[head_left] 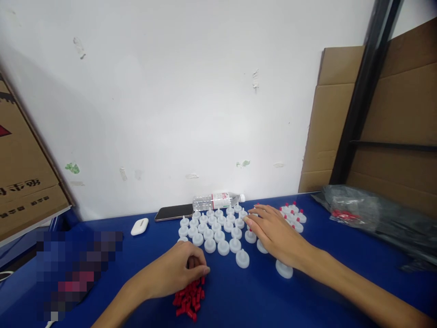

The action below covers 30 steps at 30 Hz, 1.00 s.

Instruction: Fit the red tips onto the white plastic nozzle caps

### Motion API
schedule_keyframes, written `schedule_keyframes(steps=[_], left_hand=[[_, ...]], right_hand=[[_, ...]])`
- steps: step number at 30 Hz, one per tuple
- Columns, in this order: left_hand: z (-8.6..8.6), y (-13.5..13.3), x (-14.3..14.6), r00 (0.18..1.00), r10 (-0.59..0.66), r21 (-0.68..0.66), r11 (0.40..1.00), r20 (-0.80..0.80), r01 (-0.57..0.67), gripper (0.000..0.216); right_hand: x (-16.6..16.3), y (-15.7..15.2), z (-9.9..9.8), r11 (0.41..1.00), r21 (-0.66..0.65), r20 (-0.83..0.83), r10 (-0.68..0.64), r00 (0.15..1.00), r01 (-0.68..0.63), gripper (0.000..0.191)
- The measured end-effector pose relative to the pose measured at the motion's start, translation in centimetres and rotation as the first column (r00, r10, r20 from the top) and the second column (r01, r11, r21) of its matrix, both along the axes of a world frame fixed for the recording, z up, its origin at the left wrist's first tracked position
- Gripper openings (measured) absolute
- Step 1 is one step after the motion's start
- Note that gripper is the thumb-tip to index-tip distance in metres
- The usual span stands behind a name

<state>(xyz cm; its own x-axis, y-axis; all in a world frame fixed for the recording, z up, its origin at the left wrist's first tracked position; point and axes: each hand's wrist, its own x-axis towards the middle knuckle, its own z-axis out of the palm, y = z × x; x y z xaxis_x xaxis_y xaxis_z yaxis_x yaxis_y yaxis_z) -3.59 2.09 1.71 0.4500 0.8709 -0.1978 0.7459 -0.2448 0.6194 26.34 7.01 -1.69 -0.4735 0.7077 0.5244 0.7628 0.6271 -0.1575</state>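
Seemingly a small workshop: many like white caps (242, 258) and a pile of red tips (189, 298) share a blue table (225, 291). Cardboard (327, 118) and a metal frame (363, 91) stand by a patchy wall (187, 91).

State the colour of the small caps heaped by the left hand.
Red; the small caps show best in the head view, heaped beside the left hand.

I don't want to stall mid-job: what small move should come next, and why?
Perhaps use the left hand to bring one of the red caps to a bare white top: that hand is at their pile, many white tops have uncapped spouts, and several farther right wear red.
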Motion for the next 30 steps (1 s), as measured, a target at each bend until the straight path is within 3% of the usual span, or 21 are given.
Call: schedule_keyframes(steps=[5,11,16,24,27,30], left_hand=[[0.1,0.0,-0.3,1.000,0.000,-0.034,0.999,0.019,0.001,0.025],[-0.9,0.4,-0.2,0.999,0.003,-0.061,0.998,0.046,0.000,0.022],[-0.7,0.1,0.1,0.999,0.026,-0.013,1.000,0.026,-0.025,0.018],[-0.7,-0.3,0.1,0.999,0.037,0.097,0.995,-0.016,-0.035,0.010],[-1.0,-0.3,0.0,1.000,-0.012,0.131,0.991,0.002,0.012,0.008],[-1.1,-0.2,0.3,0.998,-0.048,0.193,0.980,0.028,0.042,0.007]], right_hand=[[-0.6,-1.1,1.7,0.995,-0.006,0.004,0.102,0.995,-0.102,0.040],[-1.1,-2.9,3.3,0.968,-0.074,0.074,0.245,0.967,-0.239,0.032],[-1.2,-2.8,2.9,0.938,-0.156,0.145,0.331,0.932,-0.309,0.008],[-1.2,-2.4,2.2,0.961,-0.122,0.132,0.264,0.956,-0.248,0.013],[-1.2,-2.2,2.0,0.942,-0.134,0.148,0.326,0.934,-0.308,0.001],[-1.4,-2.5,2.2,0.910,-0.144,0.129,0.408,0.904,-0.390,0.007]])
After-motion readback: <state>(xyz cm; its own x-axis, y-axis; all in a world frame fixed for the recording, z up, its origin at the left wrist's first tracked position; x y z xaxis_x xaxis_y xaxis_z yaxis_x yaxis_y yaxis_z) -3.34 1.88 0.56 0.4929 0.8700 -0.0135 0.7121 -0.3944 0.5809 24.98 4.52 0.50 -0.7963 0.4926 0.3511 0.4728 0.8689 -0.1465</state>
